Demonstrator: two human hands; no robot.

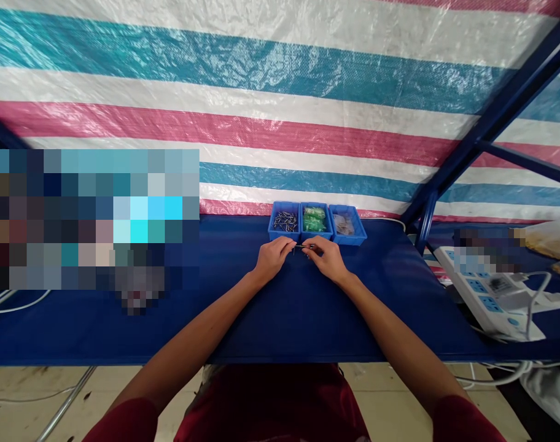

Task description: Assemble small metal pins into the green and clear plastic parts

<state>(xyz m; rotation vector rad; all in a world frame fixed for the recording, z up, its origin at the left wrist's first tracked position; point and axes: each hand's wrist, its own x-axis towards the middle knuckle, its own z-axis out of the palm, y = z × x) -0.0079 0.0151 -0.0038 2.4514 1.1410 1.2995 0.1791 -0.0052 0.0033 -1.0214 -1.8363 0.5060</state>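
Observation:
My left hand (274, 255) and my right hand (326, 256) are close together above the blue table, both with fingers pinched. Between their fingertips runs a thin metal piece (301, 247), too small to tell its exact kind. Just beyond the hands three blue bins stand in a row. Many slim metal pieces, like screws or rivets, lie in the left bin (284, 236). Green-tinted clear packets (314, 219) fill the middle bin (317, 235). The right bin (359, 238) contains small clear or whitish pieces (343, 224).
A white power strip (478, 294) with plugs and cables lies on the right. Blue metal frame bars (450, 159) slant up there. Striped plastic sheeting (307, 129) hangs behind the blue table (298, 325). A blurred-out area covers the left side.

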